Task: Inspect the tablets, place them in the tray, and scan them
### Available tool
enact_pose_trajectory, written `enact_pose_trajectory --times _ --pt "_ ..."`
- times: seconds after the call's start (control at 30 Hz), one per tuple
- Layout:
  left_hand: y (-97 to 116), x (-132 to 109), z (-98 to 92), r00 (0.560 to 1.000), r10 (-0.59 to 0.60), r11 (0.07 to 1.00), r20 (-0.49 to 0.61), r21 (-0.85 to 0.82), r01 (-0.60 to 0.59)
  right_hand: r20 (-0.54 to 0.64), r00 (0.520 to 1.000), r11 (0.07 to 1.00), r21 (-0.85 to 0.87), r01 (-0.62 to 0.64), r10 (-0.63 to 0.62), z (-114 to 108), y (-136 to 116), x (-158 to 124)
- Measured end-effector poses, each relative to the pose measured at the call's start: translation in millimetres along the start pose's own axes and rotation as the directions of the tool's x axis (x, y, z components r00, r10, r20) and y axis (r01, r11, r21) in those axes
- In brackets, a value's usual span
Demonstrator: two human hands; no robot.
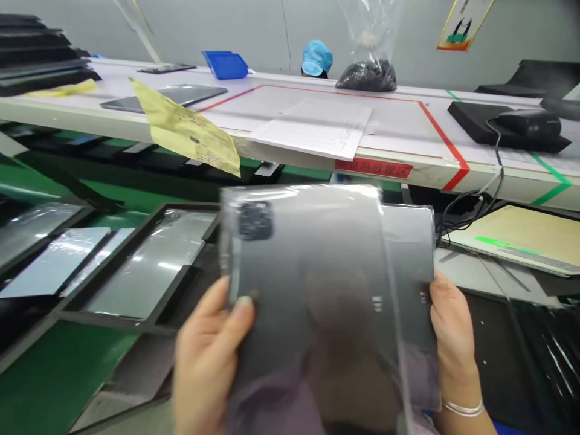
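Clear plastic film [299, 196] wraps a dark grey tablet [326, 284] just below the white workbench [72, 109]. The left hand [211, 356] and right hand [453, 335] clamp opposite sides, holding it steady and evenly supported between them.

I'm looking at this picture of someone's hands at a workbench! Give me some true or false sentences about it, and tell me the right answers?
1. The left hand and right hand hold a dark tablet in clear plastic film. True.
2. A bracelet is on the left wrist. False: it is on the right wrist.
3. The small bin on the white bench is blue. True.
4. The co-worker behind the bench wears a red cap. False: the cap is blue.
5. A yellow sheet hangs over the bench's front edge. True.
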State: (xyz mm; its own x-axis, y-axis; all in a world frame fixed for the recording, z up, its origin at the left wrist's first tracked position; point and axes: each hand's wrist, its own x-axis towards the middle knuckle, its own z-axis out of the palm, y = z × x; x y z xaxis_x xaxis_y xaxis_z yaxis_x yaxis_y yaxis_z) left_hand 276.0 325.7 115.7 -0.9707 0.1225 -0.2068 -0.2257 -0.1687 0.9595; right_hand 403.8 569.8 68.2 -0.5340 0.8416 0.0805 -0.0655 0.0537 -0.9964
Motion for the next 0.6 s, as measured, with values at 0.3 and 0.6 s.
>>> enact_pose_trajectory --times 0.3,0.6 --pt "-33.8 -12.6 60.5 0.867 0.442 0.815 0.232 0.300 -0.496 0.095 0.995 0.993 0.104 -0.053 0.043 -16.2 -5.3 -9.3" --pt "-8.6 10.8 74.0 0.835 0.534 0.825 0.131 0.133 -0.549 -0.219 0.976 1.000 0.012 0.008 -0.005 -20.4 -14.8 -28.4"
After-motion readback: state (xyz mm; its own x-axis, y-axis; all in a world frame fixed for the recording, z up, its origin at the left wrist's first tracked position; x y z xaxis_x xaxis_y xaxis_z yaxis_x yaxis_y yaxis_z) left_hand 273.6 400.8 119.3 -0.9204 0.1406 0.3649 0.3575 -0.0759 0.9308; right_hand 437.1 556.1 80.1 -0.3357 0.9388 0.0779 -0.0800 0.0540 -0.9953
